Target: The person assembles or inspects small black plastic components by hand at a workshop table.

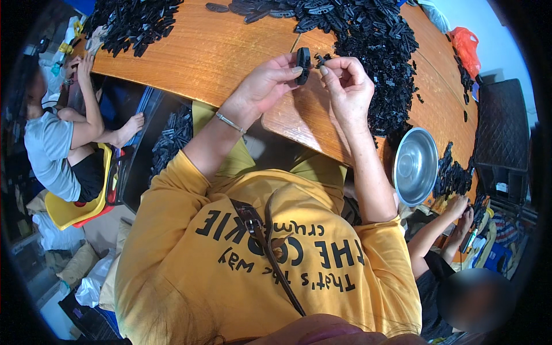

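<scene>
Over the wooden table, my left hand (pixel 270 80) pinches a black oval plastic part (pixel 303 66), held upright between thumb and fingers. Close to its right, my right hand (pixel 349 86) has thumb and forefinger closed on a small black plastic piece (pixel 322 60). The two pieces are a short way apart. Just beyond my right hand lies a large heap of small black pieces (pixel 391 98). Larger black oval parts (pixel 322 14) are piled at the far edge of the same heap.
Another heap of black parts (pixel 135 23) lies at the far left of the wooden table (pixel 230 52). A metal bowl (pixel 415 167) sits by my right forearm. One person (pixel 57 149) sits at the left; another person's hands (pixel 458 213) work at the right. A red plastic bag (pixel 464 52) lies at the far right.
</scene>
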Action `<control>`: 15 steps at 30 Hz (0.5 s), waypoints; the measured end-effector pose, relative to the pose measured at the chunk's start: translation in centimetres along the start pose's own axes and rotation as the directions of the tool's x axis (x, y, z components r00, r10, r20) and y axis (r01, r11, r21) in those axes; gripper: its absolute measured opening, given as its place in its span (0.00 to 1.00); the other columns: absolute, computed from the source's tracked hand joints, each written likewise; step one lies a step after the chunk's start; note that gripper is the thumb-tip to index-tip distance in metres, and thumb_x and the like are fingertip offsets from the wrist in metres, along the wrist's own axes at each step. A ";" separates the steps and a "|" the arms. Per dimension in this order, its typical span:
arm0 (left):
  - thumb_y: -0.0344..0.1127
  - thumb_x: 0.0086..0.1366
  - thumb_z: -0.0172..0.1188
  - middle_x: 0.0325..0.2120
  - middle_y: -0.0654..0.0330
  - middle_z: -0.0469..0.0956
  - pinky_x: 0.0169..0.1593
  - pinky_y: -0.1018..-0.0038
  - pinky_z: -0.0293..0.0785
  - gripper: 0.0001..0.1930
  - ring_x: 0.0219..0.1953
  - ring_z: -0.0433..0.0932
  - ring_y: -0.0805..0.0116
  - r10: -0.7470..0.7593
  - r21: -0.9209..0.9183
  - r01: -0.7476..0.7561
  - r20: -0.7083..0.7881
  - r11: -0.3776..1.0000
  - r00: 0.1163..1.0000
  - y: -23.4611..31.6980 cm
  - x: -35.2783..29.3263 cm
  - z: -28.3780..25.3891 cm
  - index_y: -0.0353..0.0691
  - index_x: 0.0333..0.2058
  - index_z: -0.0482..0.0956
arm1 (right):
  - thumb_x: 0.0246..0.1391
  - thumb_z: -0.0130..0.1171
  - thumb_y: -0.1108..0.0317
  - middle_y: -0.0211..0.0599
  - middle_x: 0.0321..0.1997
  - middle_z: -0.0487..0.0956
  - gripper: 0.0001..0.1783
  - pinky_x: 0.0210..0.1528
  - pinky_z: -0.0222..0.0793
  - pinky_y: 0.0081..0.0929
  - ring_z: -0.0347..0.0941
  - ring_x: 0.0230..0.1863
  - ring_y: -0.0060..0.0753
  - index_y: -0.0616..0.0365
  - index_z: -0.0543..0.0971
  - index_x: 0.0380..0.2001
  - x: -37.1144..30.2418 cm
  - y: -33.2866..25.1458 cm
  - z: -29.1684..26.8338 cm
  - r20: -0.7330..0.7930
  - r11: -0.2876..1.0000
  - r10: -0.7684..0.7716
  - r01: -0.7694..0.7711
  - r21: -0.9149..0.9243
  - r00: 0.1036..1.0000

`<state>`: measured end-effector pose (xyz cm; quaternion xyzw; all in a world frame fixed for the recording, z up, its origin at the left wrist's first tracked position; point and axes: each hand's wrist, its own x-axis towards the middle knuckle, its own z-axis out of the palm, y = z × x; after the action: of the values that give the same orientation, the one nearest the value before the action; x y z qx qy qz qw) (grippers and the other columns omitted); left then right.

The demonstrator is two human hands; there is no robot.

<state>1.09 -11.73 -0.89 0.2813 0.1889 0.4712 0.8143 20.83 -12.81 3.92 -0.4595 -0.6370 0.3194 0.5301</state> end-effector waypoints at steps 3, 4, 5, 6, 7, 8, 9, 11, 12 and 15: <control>0.27 0.71 0.62 0.54 0.64 0.79 0.62 0.69 0.72 0.22 0.56 0.78 0.70 0.025 0.054 -0.021 -0.064 0.998 0.998 0.2 -0.2 0.9 0.39 0.63 0.73 | 0.55 0.70 0.81 0.28 0.36 0.78 0.07 0.31 0.73 0.15 0.77 0.30 0.13 0.62 0.82 0.35 -0.9 0.3 1.0 -0.043 1.000 0.002 0.000 0.031 0.999; 0.27 0.71 0.63 0.54 0.64 0.79 0.61 0.70 0.72 0.23 0.56 0.78 0.70 0.045 0.084 -0.039 -0.068 0.996 0.997 0.2 -0.2 1.1 0.40 0.63 0.73 | 0.55 0.70 0.81 0.28 0.36 0.78 0.08 0.31 0.73 0.15 0.77 0.30 0.13 0.62 0.81 0.35 -1.0 0.2 1.2 -0.059 0.999 0.014 -0.012 0.042 0.998; 0.27 0.71 0.63 0.54 0.64 0.79 0.61 0.70 0.72 0.23 0.56 0.78 0.70 0.045 0.084 -0.040 -0.068 0.996 0.997 0.1 -0.2 1.2 0.40 0.63 0.73 | 0.55 0.70 0.81 0.28 0.36 0.78 0.08 0.31 0.73 0.15 0.77 0.30 0.13 0.62 0.81 0.35 -1.1 0.3 1.4 -0.059 0.999 0.014 -0.012 0.042 0.998; 0.27 0.70 0.63 0.53 0.65 0.79 0.61 0.70 0.73 0.23 0.56 0.78 0.71 0.063 0.095 -0.057 -0.069 0.994 0.996 0.1 -0.2 1.3 0.41 0.63 0.73 | 0.55 0.70 0.81 0.28 0.36 0.78 0.08 0.31 0.73 0.15 0.77 0.30 0.13 0.62 0.81 0.35 -1.1 0.5 1.6 -0.058 0.999 0.020 -0.017 0.047 0.998; 0.27 0.70 0.64 0.53 0.65 0.79 0.61 0.70 0.73 0.24 0.55 0.77 0.72 0.081 0.106 -0.073 -0.069 0.992 0.994 0.0 -0.2 1.4 0.41 0.64 0.72 | 0.54 0.70 0.81 0.29 0.36 0.78 0.08 0.31 0.73 0.15 0.77 0.30 0.14 0.62 0.81 0.35 -1.1 0.5 1.8 -0.057 0.998 0.025 -0.022 0.052 0.998; 0.27 0.70 0.64 0.53 0.65 0.79 0.61 0.70 0.73 0.24 0.55 0.77 0.72 0.081 0.107 -0.073 -0.070 0.992 0.994 0.2 -0.2 1.4 0.41 0.64 0.72 | 0.54 0.70 0.81 0.29 0.36 0.78 0.08 0.31 0.73 0.15 0.77 0.30 0.14 0.62 0.81 0.35 -1.2 0.4 1.9 -0.057 0.998 0.026 -0.023 0.052 0.998; 0.26 0.70 0.64 0.53 0.64 0.80 0.61 0.71 0.75 0.25 0.55 0.79 0.71 0.078 0.146 -0.064 -0.095 0.987 0.992 0.5 -0.3 1.5 0.40 0.65 0.71 | 0.54 0.70 0.81 0.28 0.36 0.78 0.08 0.31 0.73 0.15 0.77 0.29 0.13 0.62 0.81 0.36 -1.4 0.2 2.0 -0.036 1.000 0.016 -0.015 0.023 0.999; 0.25 0.71 0.63 0.53 0.62 0.80 0.61 0.72 0.76 0.26 0.55 0.80 0.71 0.077 0.184 -0.054 -0.119 0.981 0.990 0.6 -0.5 1.5 0.39 0.66 0.70 | 0.54 0.70 0.81 0.28 0.35 0.79 0.08 0.30 0.73 0.15 0.77 0.29 0.13 0.62 0.82 0.36 -1.5 0.2 2.0 -0.015 1.000 0.007 -0.007 -0.006 1.000; 0.26 0.71 0.64 0.53 0.63 0.81 0.60 0.73 0.77 0.26 0.55 0.80 0.72 0.079 0.214 -0.050 -0.125 0.975 0.989 0.6 -0.5 1.5 0.39 0.66 0.70 | 0.54 0.71 0.81 0.28 0.34 0.79 0.08 0.30 0.72 0.15 0.76 0.28 0.13 0.62 0.82 0.36 -1.6 0.2 2.0 -0.007 1.000 0.022 -0.022 -0.022 1.000; 0.27 0.70 0.65 0.52 0.62 0.81 0.59 0.74 0.77 0.26 0.54 0.80 0.73 0.094 0.286 -0.050 -0.143 0.957 0.985 1.0 -1.0 2.3 0.38 0.65 0.71 | 0.53 0.73 0.79 0.28 0.32 0.79 0.08 0.31 0.71 0.16 0.73 0.28 0.14 0.61 0.82 0.35 -1.7 0.4 1.8 0.036 0.995 0.078 -0.076 -0.058 0.996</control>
<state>1.26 -12.90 1.55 0.3634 0.3064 0.4894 0.7312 19.19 -14.06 2.47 -0.4923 -0.6377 0.3301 0.4920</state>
